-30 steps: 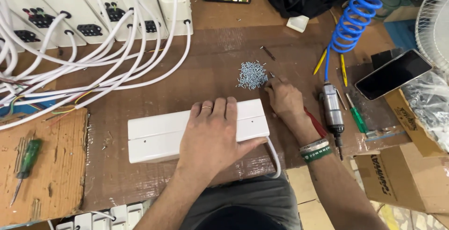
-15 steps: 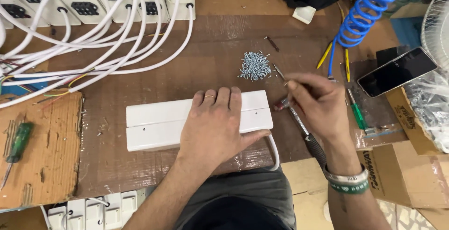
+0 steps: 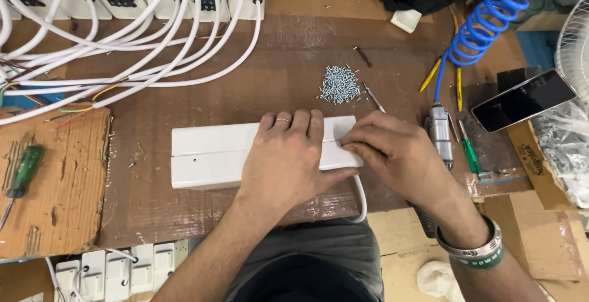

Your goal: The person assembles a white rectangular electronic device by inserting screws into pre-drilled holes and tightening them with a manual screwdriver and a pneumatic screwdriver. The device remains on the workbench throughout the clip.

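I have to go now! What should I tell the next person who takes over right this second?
Left hand: flat on the long white plastic box, pressing it to the table.
Right hand: fingertips pinched at the box's right end; whether they hold a screw is hidden.
Pile of small screws: just behind the box. Driver tool: lying right of the right hand.
Done: box lies closed, cable at its right end.
Left: no screws visibly driven.

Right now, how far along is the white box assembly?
Done: the long white plastic box lies closed, back up, on the brown table. In hand: the left hand presses it flat; the right hand works at its right end. Left: the pile of small silver screws is unused, and the grey pneumatic screwdriver lies aside.
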